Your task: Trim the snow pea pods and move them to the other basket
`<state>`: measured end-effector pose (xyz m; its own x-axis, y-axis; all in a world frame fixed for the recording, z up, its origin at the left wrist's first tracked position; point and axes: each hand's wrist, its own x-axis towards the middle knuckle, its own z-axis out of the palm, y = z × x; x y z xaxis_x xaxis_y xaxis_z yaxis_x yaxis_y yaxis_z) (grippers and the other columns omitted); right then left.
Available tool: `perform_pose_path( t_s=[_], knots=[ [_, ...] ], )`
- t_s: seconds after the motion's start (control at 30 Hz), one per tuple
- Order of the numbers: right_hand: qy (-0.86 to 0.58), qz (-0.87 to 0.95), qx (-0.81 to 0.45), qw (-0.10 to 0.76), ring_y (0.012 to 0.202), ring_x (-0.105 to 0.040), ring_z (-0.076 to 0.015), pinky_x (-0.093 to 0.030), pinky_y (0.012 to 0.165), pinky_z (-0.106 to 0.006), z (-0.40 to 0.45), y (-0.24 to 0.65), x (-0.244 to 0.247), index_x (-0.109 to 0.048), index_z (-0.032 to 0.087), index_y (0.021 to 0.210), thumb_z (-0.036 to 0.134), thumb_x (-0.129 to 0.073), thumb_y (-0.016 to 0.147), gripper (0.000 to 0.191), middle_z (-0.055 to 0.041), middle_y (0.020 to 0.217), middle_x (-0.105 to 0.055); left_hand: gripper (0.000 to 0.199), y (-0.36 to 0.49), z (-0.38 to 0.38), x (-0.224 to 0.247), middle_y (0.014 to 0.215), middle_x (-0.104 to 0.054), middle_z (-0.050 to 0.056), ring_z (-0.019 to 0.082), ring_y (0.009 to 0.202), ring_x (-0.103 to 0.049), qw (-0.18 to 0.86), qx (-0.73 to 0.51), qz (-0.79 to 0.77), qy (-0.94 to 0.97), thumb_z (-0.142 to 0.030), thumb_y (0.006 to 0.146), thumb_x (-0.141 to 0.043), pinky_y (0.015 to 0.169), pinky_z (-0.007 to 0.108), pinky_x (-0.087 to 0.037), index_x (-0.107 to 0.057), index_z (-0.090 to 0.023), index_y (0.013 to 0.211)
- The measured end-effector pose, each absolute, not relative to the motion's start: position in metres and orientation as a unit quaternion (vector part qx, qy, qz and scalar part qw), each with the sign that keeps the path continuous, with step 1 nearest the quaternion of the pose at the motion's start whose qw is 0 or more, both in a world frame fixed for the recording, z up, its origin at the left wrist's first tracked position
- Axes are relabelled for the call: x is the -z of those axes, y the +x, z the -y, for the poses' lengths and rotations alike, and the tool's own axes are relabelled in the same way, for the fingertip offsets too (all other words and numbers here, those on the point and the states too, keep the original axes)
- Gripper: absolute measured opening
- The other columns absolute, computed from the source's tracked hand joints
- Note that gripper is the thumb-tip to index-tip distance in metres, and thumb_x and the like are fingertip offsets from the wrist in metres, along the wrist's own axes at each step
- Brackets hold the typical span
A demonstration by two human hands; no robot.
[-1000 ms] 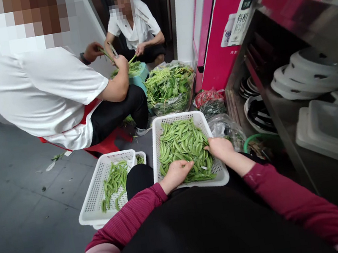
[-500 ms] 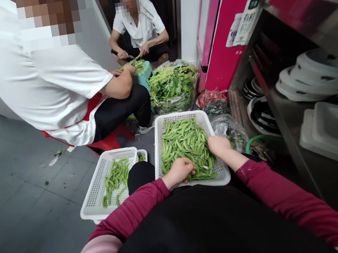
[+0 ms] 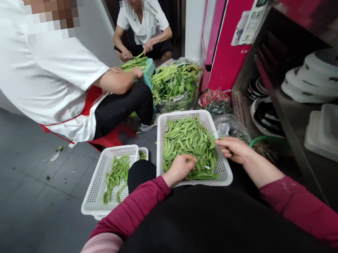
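On my lap rests a white perforated plastic basket [image 3: 226,168] heaped with green pea pods [image 3: 187,145]. My left hand [image 3: 181,168] is over the near part of the heap, its thumb and fingers pinched together; what they hold, if anything, is hidden among the pods. Beside the basket's right rim is my right hand [image 3: 236,148], palm turned partly up. Its thumb and index finger pinch a small green bit at the rim, too small to name surely. A second white basket [image 3: 93,202], holding fewer pods [image 3: 117,175], stands to the left of my knee.
A co-worker [image 3: 52,76] sits on a red stool [image 3: 110,140] at left; another person [image 3: 144,23] crouches behind. Leafy greens [image 3: 176,80] fill a plastic bag ahead. Bagged red peppers [image 3: 214,97] lie near it. A metal shelf [image 3: 289,137] with stacked white containers [image 3: 324,76] borders the right.
My right hand has moved slightly right and turned its palm upward at the basket's rim. My left hand stays nearly in place over the pods. The view has shifted a little.
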<state>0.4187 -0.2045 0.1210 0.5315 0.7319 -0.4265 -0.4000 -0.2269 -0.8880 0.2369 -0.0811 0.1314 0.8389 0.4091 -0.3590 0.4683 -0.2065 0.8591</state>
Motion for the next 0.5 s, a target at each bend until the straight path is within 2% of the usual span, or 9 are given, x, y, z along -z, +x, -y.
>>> perform_pose_path(
  t_s=[0.07, 0.2, 0.33, 0.5],
  knots=[
    [-0.556, 0.113, -0.538, 0.623, 0.034, -0.020, -0.0015, -0.010, 0.031, -0.015, 0.206, 0.400, -0.128, -0.043, 0.017, 0.058, 0.030, -0.068, 0.059, 0.028, 0.0106, 0.045, -0.029, 0.029, 0.242, 0.084, -0.134, 0.061, -0.057, 0.001, 0.007, 0.046, -0.044, 0.493, -0.013, -0.229, 0.839, -0.033, 0.076, -0.041, 0.049, 0.019, -0.038, -0.061, -0.014, 0.086],
    [-0.570, 0.140, -0.535, 0.608, 0.035, -0.021, -0.0006, -0.011, 0.031, -0.015, 0.201, 0.368, -0.137, -0.049, 0.014, 0.063, 0.034, -0.065, 0.062, 0.026, 0.0075, 0.050, -0.039, 0.026, 0.245, 0.087, -0.142, 0.074, -0.060, 0.005, 0.013, 0.067, -0.053, 0.363, -0.068, -0.127, 0.920, -0.029, 0.078, -0.039, 0.066, 0.023, -0.040, -0.062, -0.016, 0.083],
    [-0.608, 0.157, -0.507, 0.591, 0.033, -0.020, -0.0015, -0.012, 0.031, -0.016, 0.199, 0.361, -0.137, -0.051, 0.014, 0.060, 0.037, -0.062, 0.064, 0.026, 0.0085, 0.041, -0.034, 0.028, 0.240, 0.088, -0.151, 0.076, -0.059, 0.007, 0.015, 0.071, -0.054, 0.281, -0.052, -0.085, 0.955, -0.026, 0.081, -0.033, 0.069, 0.024, -0.039, -0.059, -0.016, 0.080],
    [-0.613, 0.161, -0.491, 0.598, 0.032, -0.020, -0.0021, -0.011, 0.031, -0.016, 0.197, 0.358, -0.139, -0.048, 0.017, 0.064, 0.036, -0.062, 0.064, 0.024, 0.0109, 0.040, -0.029, 0.025, 0.235, 0.093, -0.157, 0.073, -0.058, 0.007, 0.015, 0.069, -0.054, 0.269, -0.043, -0.091, 0.958, -0.025, 0.080, -0.035, 0.068, 0.025, -0.038, -0.057, -0.015, 0.072]
  ],
)
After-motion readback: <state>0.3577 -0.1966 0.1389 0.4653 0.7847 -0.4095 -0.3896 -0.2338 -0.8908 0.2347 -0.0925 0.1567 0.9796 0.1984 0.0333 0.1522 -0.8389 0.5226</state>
